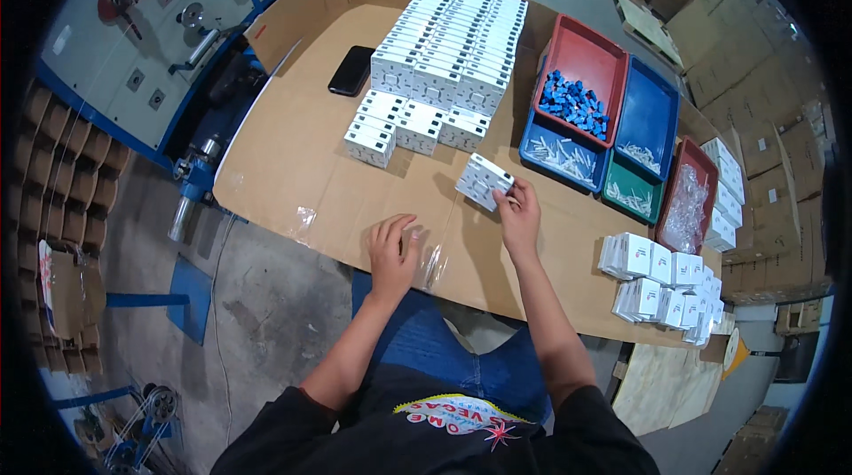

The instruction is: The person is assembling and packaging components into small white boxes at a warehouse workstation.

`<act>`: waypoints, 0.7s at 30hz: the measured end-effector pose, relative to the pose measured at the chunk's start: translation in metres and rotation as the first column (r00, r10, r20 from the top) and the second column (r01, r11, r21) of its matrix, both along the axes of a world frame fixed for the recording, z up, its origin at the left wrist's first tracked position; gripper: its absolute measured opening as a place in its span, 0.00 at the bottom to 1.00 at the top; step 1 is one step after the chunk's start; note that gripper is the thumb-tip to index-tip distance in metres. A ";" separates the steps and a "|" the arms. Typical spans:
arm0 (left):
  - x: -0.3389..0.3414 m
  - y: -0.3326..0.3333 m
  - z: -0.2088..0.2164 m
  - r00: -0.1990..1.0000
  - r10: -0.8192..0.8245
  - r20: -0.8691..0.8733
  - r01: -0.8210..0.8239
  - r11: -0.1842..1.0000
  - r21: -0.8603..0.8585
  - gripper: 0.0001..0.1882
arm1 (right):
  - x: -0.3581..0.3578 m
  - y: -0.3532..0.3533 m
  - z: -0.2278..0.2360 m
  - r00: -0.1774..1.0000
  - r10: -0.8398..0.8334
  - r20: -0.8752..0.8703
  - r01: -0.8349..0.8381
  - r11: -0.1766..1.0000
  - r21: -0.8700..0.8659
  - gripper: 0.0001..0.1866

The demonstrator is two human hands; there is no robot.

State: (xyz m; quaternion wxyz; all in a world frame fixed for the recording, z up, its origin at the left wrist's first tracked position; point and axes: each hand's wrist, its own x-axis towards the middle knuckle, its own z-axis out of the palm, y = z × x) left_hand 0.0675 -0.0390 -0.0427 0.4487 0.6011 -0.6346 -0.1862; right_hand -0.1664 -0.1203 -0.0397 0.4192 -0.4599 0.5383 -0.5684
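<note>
My right hand (518, 216) grips a small white box (483, 180) by its near edge, holding it just above the cardboard-covered table (293, 155). My left hand (394, 249) lies flat near the table's front edge, fingers spread, touching a clear plastic bag (429, 260). Beyond the held box stand rows of identical white boxes (453, 40), with a shorter row (410, 124) in front of them.
A black phone (351, 70) lies left of the stacked boxes. At right stand a red tray (586, 53) with blue parts (574, 102), blue and green trays with white pieces (561, 155), and a red tray of clear bags (688, 204). Flat folded white cartons (661, 284) pile at the near right.
</note>
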 end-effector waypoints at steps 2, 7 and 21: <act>0.002 -0.004 -0.016 0.998 0.005 0.062 -0.003 0.999 -0.032 0.18 | 0.008 -0.028 -0.012 0.999 0.029 0.030 -0.027 0.996 -0.087 0.15; -0.008 -0.006 -0.014 0.963 0.043 0.267 -0.041 0.999 -0.012 0.21 | 0.025 -0.067 -0.028 0.949 -0.099 -0.298 0.040 0.980 -0.195 0.16; -0.003 -0.002 -0.024 0.969 0.078 0.236 -0.075 0.997 -0.021 0.15 | 0.043 -0.086 -0.055 0.970 -0.141 -0.197 0.112 0.982 -0.153 0.17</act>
